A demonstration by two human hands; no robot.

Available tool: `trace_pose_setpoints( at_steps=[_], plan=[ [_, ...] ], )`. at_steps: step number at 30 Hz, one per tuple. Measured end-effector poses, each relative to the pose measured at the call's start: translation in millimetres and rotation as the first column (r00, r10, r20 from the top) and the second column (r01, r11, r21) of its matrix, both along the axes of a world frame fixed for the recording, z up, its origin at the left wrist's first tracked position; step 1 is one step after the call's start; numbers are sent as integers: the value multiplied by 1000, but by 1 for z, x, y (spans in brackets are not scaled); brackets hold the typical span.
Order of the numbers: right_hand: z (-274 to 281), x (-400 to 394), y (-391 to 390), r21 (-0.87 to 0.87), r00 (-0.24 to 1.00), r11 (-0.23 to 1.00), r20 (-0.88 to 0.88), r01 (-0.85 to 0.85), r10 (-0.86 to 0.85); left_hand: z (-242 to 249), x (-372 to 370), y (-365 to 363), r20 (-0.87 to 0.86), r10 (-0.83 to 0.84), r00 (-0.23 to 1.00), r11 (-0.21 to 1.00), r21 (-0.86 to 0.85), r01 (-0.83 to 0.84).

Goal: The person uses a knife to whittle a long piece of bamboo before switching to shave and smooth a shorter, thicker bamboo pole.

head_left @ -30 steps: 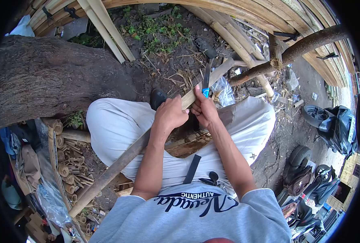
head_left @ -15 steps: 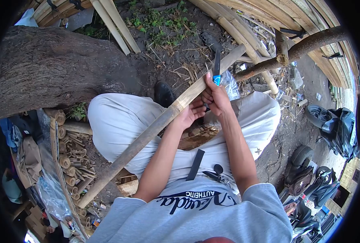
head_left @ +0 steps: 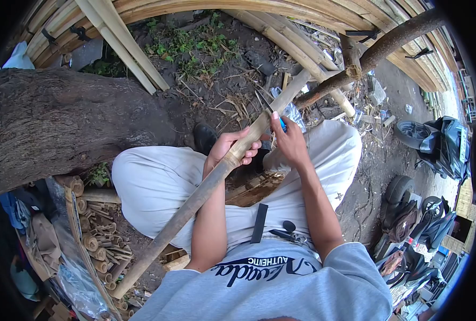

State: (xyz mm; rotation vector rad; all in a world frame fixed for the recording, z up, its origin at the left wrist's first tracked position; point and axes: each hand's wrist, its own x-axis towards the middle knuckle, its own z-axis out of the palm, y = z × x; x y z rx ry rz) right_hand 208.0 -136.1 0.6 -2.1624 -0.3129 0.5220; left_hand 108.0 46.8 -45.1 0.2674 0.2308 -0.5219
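Note:
A long bamboo piece lies diagonally across my lap, from the lower left to the upper right. My left hand is wrapped around it near a node, fingers closed beneath and thumb on the near side. My right hand holds a knife with a blue handle, closed around the grip. The dark blade points up and left and crosses the bamboo above my left hand. Whether its edge is cutting in cannot be made out. My right thumb rests by the bamboo's edge.
A thick tree trunk lies at the left, with stacked bamboo cuttings below it. Bamboo poles and a branch stand at the upper right. Parked motorcycles are on the right. A dark strap lies on my lap.
My left hand went from open under the bamboo to closed around it. The knife, pointing upward before, now tilts left across the bamboo. The camera view has shifted slightly.

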Motion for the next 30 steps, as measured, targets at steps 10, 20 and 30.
trace_pose_setpoints(
  at_steps=[10,20,30],
  plan=[
    [18,-8,-18,-451,829,868,390,-208,401,22,-17,6,31,-23,999,998,67,21],
    [-42,95,-55,-533,927,844,345,66,145,26,-28,9,-63,-92,994,963,250,105],
    [-4,5,-13,-254,787,919,479,-301,390,14,-24,13,-48,-11,999,1000,5,11]
  ],
)
